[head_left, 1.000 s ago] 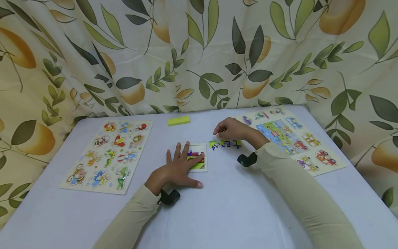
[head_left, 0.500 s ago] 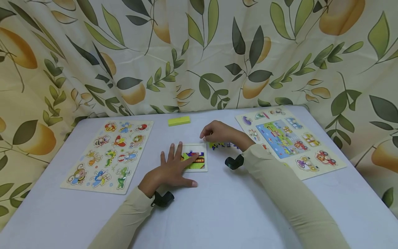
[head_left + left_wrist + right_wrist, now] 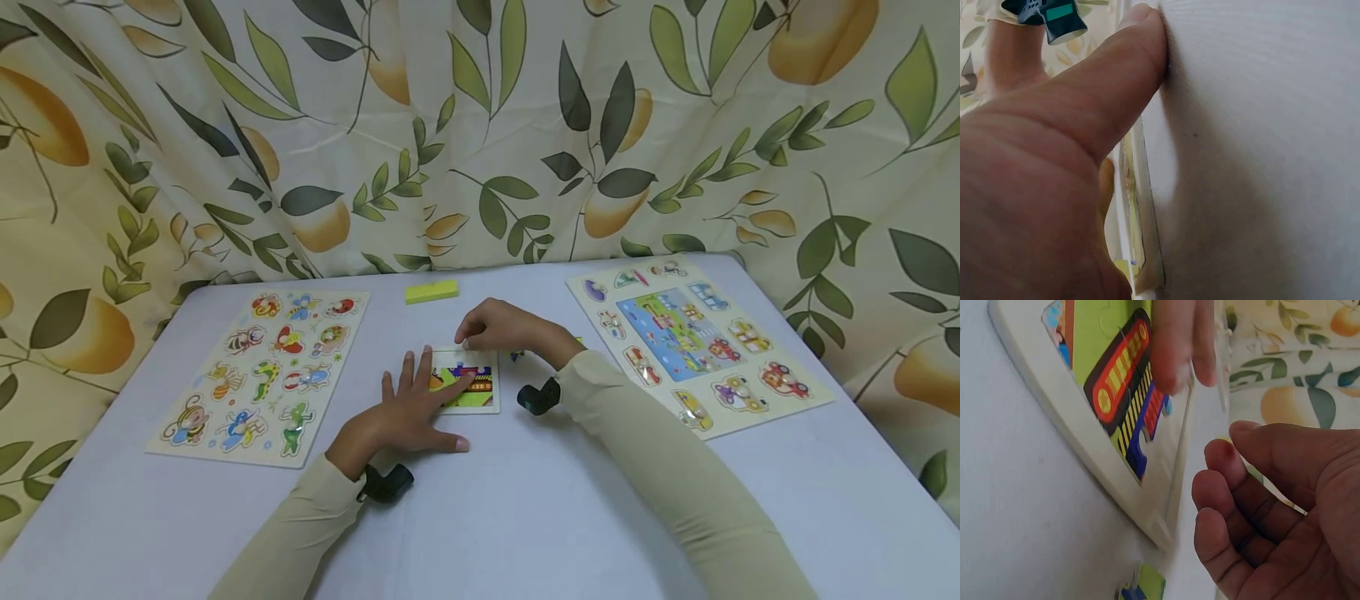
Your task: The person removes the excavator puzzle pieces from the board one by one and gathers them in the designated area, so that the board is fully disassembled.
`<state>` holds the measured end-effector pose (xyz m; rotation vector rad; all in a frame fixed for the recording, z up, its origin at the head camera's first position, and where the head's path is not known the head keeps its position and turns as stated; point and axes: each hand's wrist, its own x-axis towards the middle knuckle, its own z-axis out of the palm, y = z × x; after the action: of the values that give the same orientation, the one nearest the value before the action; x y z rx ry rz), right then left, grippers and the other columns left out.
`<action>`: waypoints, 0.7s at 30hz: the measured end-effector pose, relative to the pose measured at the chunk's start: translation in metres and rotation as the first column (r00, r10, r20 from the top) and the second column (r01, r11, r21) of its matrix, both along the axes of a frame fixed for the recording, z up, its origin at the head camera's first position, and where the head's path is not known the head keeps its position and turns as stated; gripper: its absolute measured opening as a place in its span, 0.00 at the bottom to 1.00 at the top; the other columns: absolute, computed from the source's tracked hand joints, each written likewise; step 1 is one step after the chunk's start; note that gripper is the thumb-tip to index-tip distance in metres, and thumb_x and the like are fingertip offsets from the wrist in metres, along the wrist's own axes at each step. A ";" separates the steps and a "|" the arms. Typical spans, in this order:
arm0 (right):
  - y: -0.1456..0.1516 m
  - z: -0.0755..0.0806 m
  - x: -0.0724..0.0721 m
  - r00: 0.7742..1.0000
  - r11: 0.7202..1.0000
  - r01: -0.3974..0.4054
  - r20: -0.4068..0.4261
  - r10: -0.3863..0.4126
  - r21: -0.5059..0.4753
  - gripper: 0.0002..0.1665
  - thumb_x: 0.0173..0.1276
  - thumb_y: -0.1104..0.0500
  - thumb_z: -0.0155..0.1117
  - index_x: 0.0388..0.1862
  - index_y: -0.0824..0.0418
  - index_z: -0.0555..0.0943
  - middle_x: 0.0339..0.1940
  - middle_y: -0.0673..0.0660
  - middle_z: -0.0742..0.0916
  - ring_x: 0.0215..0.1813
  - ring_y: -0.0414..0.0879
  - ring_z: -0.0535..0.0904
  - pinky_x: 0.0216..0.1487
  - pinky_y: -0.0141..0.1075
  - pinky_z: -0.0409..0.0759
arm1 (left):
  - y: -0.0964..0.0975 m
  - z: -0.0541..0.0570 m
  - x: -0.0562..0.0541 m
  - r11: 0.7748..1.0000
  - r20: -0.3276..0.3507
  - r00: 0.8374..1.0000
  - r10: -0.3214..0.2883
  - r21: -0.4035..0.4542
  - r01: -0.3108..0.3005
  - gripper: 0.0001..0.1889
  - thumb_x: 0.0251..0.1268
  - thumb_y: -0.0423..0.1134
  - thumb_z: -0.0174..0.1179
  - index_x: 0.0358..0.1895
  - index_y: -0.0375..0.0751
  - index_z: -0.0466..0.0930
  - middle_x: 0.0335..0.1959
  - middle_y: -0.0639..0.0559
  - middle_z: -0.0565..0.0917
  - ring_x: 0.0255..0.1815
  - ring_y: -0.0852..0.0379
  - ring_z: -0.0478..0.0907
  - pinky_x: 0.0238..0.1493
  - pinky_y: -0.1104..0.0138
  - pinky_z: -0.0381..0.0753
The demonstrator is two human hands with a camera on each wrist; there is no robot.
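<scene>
A small jigsaw puzzle in a white frame [image 3: 496, 392] lies mid-table, part of its picture filled in. My left hand [image 3: 408, 418] is spread over its left side, index finger across the picture and thumb on the tablecloth. Just above the frame's far edge, my right hand [image 3: 504, 323] pinches a thin jigsaw piece [image 3: 1267, 485] between thumb and index finger. Only a narrow edge of that piece shows in the right wrist view; its picture is hidden. Loose jigsaw pieces [image 3: 517, 356] lie right of the frame, mostly covered by the right hand.
A board of insect pictures [image 3: 270, 383] lies at the left. Another picture board [image 3: 678, 329], with vehicles and a central scene, lies at the right. Farther back is a yellow block [image 3: 431, 291]. A leaf-patterned curtain [image 3: 480, 142] hangs behind the table.
My right hand has moved left from the loose pieces to the frame's far edge, carrying a jigsaw piece. My left hand has slid slightly left, uncovering more of the picture.
</scene>
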<state>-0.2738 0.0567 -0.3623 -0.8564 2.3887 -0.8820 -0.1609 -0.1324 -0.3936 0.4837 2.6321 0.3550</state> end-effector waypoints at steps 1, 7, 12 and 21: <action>-0.002 -0.001 0.000 1.000 1.000 0.002 0.002 -0.002 0.002 0.10 0.69 0.65 0.61 0.46 0.64 0.86 0.37 0.52 0.86 0.40 0.45 0.76 0.49 0.36 0.76 | 0.000 0.000 0.000 1.000 0.000 1.000 0.005 0.002 -0.005 0.51 0.50 0.70 0.64 0.77 0.70 0.47 0.77 0.37 0.26 0.74 0.34 0.18 0.65 0.33 0.29; -0.012 -0.005 0.002 1.000 1.000 -0.018 0.010 0.018 0.003 0.10 0.69 0.64 0.62 0.46 0.62 0.86 0.39 0.50 0.87 0.41 0.43 0.78 0.52 0.36 0.76 | -0.001 0.000 0.002 1.000 0.016 1.000 0.027 -0.009 -0.027 0.51 0.50 0.71 0.64 0.77 0.71 0.47 0.76 0.35 0.25 0.73 0.32 0.19 0.64 0.33 0.28; -0.019 -0.005 0.005 0.999 0.999 -0.041 0.007 0.041 -0.001 0.10 0.70 0.64 0.61 0.47 0.63 0.86 0.39 0.51 0.88 0.41 0.42 0.79 0.51 0.35 0.76 | -0.001 0.000 0.002 0.999 0.025 0.999 0.040 -0.013 -0.040 0.50 0.50 0.71 0.63 0.76 0.72 0.48 0.76 0.35 0.24 0.73 0.33 0.17 0.64 0.33 0.27; -0.027 -0.003 0.009 0.999 0.999 -0.046 0.017 0.047 -0.021 0.12 0.71 0.64 0.61 0.49 0.64 0.86 0.38 0.51 0.88 0.40 0.42 0.81 0.49 0.34 0.78 | -0.001 0.001 0.004 1.000 0.016 0.999 0.029 0.000 -0.029 0.49 0.52 0.70 0.63 0.76 0.71 0.49 0.76 0.35 0.24 0.73 0.33 0.17 0.64 0.33 0.27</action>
<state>-0.2651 0.0301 -0.3650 -0.9050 2.3393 -0.8939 -0.1568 -0.1329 -0.3924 0.4408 2.6258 0.3672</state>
